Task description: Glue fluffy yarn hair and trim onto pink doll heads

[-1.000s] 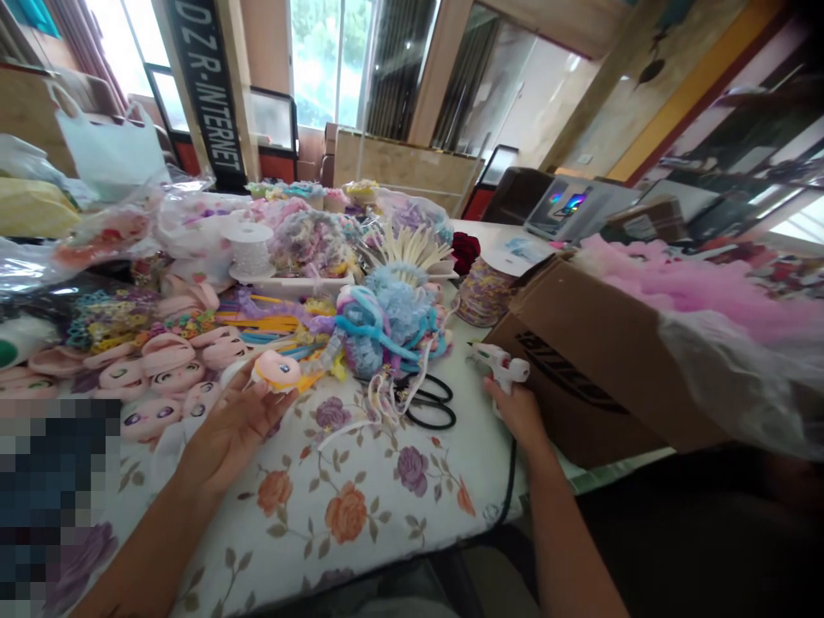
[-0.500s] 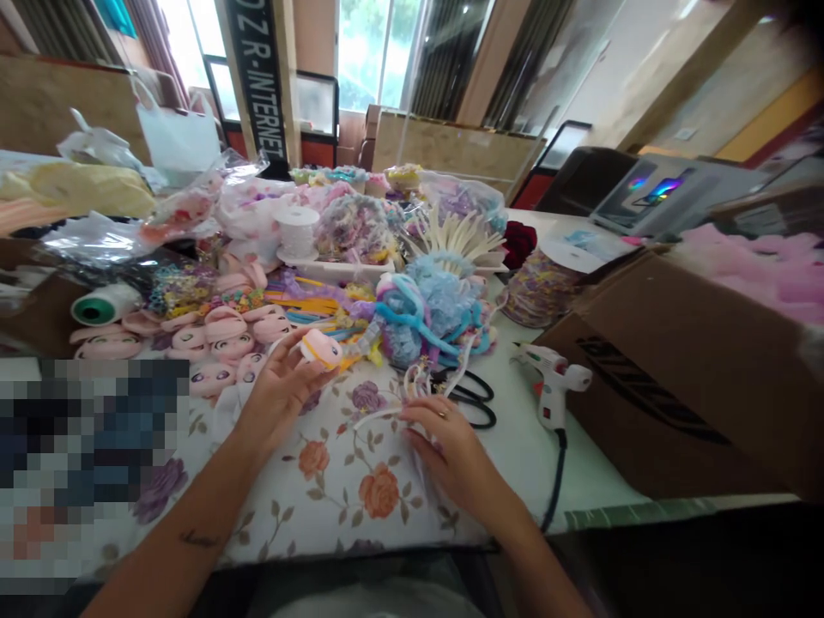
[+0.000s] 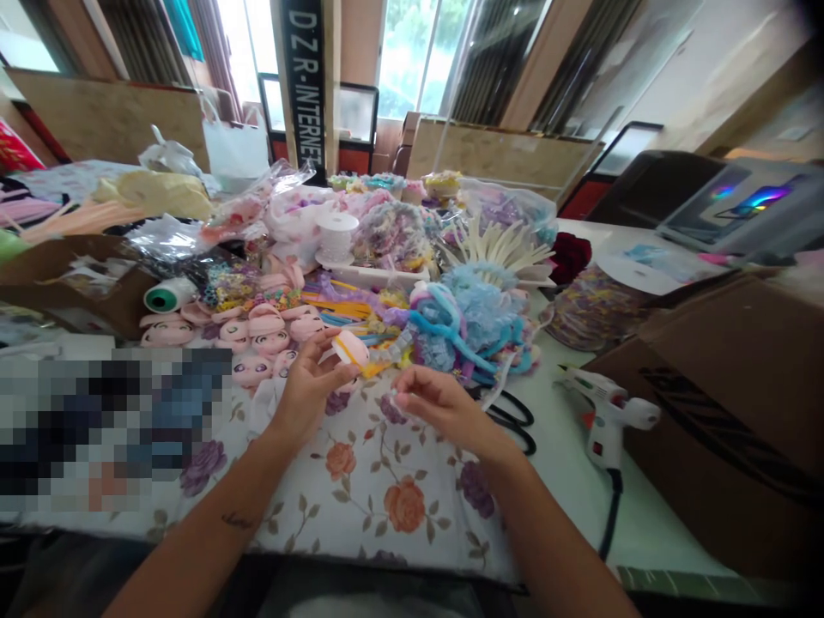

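Note:
My left hand (image 3: 310, 382) is closed round a small pale pink doll head (image 3: 354, 347) with an orange-yellow strip across it, held above the flowered cloth (image 3: 360, 506). Level with it, a short gap to the right, my right hand (image 3: 441, 405) is pinched. A tiny pale bit shows at its fingertips, too small to name. Black-handled scissors (image 3: 523, 422) lie just beyond the right wrist, partly hidden by it. Several more pink doll heads (image 3: 270, 342) with painted eyes are grouped to the left of my left hand.
A white glue gun (image 3: 605, 412) with a dark cord lies on the right, beside a cardboard box (image 3: 727, 386). Light blue yarn-like trim (image 3: 482, 305), a white spool (image 3: 336, 236) and bagged materials crowd the table's middle and back. A green-cored spool (image 3: 168, 296) lies left.
My right hand has left the white strips near the scissors and moved closer to the doll head, now pinched. My left hand keeps the doll head. The view has turned left.

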Action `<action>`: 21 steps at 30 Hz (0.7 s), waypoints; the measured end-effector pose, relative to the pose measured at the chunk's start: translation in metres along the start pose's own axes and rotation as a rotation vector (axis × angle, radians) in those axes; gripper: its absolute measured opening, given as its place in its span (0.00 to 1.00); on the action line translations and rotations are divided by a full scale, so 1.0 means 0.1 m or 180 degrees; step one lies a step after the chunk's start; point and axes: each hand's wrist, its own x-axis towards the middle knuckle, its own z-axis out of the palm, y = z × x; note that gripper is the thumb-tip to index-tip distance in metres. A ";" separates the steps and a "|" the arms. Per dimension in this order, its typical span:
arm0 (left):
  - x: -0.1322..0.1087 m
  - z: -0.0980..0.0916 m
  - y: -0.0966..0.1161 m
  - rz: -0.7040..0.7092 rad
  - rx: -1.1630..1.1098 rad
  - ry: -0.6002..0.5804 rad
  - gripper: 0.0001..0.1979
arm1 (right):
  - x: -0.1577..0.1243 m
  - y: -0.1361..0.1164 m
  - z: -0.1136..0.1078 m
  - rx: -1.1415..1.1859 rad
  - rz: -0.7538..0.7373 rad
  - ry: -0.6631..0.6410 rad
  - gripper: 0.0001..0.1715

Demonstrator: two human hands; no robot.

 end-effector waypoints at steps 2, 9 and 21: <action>-0.01 0.01 -0.01 0.0020 0.0038 0.0011 0.27 | 0.01 -0.02 0.06 0.0811 0.0229 0.0293 0.12; -0.03 0.04 -0.05 0.0160 0.0264 0.0071 0.26 | 0.13 0.01 0.40 0.1035 0.0319 0.1256 0.16; -0.06 0.08 -0.07 0.0128 0.0389 0.0157 0.26 | 0.11 0.07 0.46 0.1778 0.0574 0.1144 0.17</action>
